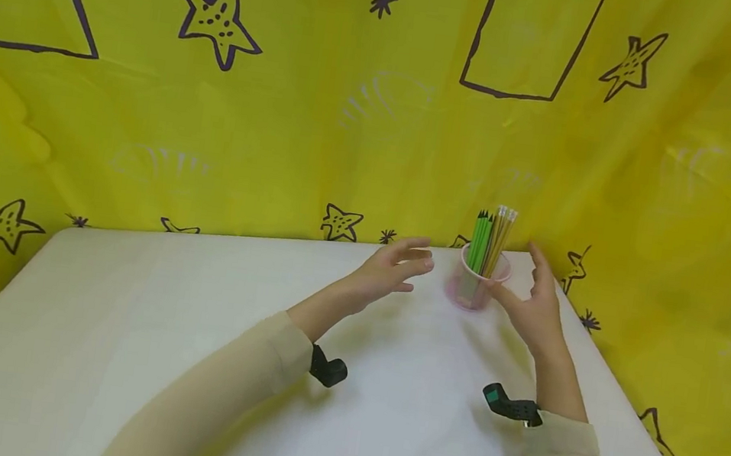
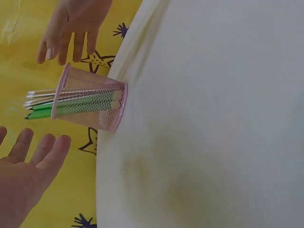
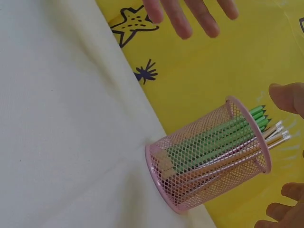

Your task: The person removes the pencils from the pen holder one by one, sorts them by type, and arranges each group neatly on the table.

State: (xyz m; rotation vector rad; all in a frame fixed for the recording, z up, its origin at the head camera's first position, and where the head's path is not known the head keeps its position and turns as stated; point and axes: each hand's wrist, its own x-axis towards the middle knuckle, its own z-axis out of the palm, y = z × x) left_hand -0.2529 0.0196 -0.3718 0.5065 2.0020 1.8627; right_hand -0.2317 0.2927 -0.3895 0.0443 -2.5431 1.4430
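Note:
A pink mesh pencil cup [image 1: 460, 296] stands upright near the table's back right corner. Green pencils [image 1: 478, 247] with dark tips up and yellowish pencils [image 1: 501, 238] with white eraser ends up fill it. To its right is my right hand [image 1: 539, 305], thumb and fingers spread on either side of the cup; in the right wrist view the thumb [image 3: 287, 99] appears apart from the mesh wall [image 3: 204, 130]. My left hand [image 1: 395, 269] hovers left of the cup, fingers loosely extended and holding nothing. Both hands flank the cup in the left wrist view.
A white cloth covers the table [image 1: 138, 321]. Directly behind it hangs a yellow curtain [image 1: 266, 138] with dark drawn stars, which also runs along the right side. Each wrist wears a black camera mount [image 1: 328, 368].

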